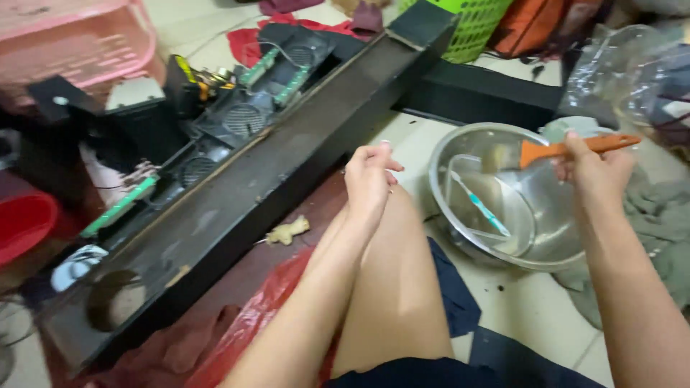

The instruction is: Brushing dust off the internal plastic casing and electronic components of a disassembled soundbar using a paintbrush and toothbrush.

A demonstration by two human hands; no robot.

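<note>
Two risks: right hand [593,167] gripping the orange scraper [575,149] may drip onto the floor [532,305] beyond the steel bowl [460,147]; left hand [369,177], loosely curled and empty, cannot steady it.

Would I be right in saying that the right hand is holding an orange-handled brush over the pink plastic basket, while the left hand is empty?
Not quite. In the head view the right hand holds the orange-handled brush over the steel bowl, not the pink plastic basket, which sits far off at the upper left. The left hand is indeed empty.
</note>
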